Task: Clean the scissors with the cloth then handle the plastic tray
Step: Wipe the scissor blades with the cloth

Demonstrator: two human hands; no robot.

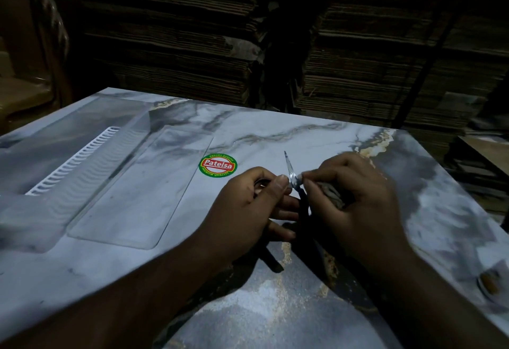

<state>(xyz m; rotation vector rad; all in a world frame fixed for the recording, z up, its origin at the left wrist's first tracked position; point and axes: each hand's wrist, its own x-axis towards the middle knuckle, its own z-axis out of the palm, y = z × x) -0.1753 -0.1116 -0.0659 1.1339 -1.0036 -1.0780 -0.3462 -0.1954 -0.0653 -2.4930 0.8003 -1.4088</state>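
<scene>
Scissors stood at the middle of the head view, held above the marble-patterned surface, their thin metal blades closed together and pointing up and away to a sharp tip. The dark handles ran down between the two hands and were mostly hidden. The left hand was curled around the handle end, its thumb pressed against the lower part of the blades and its fingers folded beneath. The right hand was closed on a crumpled grey cloth, with the thumb and forefinger pinching a bit of it against the blades from the right side.

The surface was glossy, white and grey with dark veins and some rusty brown streaks. Just beyond the left hand lay a round sticker with a green ring and a red band, reading "Patelsa" in white, with "EXPORT QUALITY" above and "PREMIUM QUALITY" below. To the left of the sticker, well apart from the hands, the plastic tray lay flat on the surface: clear, thin, rectangular with rounded corners and a shallow raised rim, so the marble showed through it. A white ribbed strip of plastic ran diagonally along its far left part. Behind the surface rose dim stacks of flattened brown cardboard, their corrugated edges in layers.
</scene>
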